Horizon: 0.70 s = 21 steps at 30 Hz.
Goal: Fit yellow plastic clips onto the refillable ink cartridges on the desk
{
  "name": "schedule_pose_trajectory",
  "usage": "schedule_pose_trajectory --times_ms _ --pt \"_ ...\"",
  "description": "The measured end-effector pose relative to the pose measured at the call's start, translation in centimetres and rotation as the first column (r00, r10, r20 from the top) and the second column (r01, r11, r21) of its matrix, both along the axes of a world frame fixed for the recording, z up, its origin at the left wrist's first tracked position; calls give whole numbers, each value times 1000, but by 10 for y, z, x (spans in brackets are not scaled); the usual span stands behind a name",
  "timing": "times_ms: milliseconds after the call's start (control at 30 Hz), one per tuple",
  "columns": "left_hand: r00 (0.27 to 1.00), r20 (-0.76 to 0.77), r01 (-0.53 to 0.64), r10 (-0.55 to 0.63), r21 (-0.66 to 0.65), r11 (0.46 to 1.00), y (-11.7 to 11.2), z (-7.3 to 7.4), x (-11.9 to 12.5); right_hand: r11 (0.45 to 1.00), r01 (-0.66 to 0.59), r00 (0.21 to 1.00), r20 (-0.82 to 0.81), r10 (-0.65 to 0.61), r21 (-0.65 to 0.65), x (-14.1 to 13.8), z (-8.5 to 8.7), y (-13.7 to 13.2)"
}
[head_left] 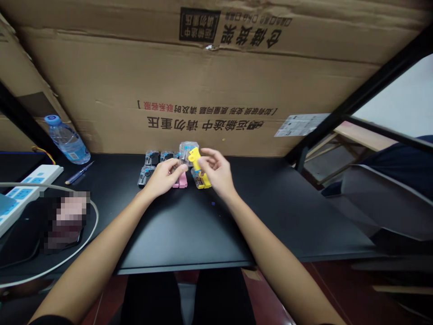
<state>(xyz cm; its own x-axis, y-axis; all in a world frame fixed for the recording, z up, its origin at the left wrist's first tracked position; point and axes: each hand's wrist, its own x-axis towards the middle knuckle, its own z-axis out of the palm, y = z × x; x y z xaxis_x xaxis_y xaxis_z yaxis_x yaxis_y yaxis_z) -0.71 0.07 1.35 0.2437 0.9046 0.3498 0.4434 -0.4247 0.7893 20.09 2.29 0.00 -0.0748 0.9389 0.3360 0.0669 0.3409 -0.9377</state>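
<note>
My left hand (165, 177) is closed, thumb and fingers pinching the lower edge of a clear plastic case (188, 148) raised a little above the desk. A yellow plastic piece (194, 155) with a round tab stands against the case's right side. My right hand (217, 170) has its thumb and fingers closed around this piece. Under the hands lie a pink block (182, 180), partly covered by my left hand, and a yellow-and-clear block (202, 179). Several clear-and-black blocks (152, 157) with blue marks sit in rows left of them, some hidden by my left hand.
A water bottle (66, 139) and a blue pen-like tool (79, 173) are at the left back. Nearer lie a white power strip (34, 183) and a looping white cable (96, 221). Printed cardboard (216, 85) walls the back of the black desk (189, 239).
</note>
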Motion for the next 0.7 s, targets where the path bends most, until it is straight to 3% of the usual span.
schedule_pose_trajectory --times_ms 100,233,333,400,533,700 --pt "1000 -2 24 -24 -4 1000 0 -2 1 989 -118 993 -1 119 -87 -4 0 -2" --pt "997 61 -40 40 8 999 2 1 0 997 77 995 -66 -79 -30 16 6 9" --pt "997 63 -54 54 5 999 1 3 -1 989 149 984 -94 -149 -15 23 5 15" --pt "998 39 -54 54 1 999 1 2 0 995 94 990 -101 -95 -20 17 1 12" --pt "1000 -20 -9 10 16 1000 -1 -1 5 989 -129 990 -66 124 -69 -5 -7 -1" --pt "996 -71 48 -50 -21 999 -5 -1 5 976 -175 984 -46 171 -130 0 -3 1"
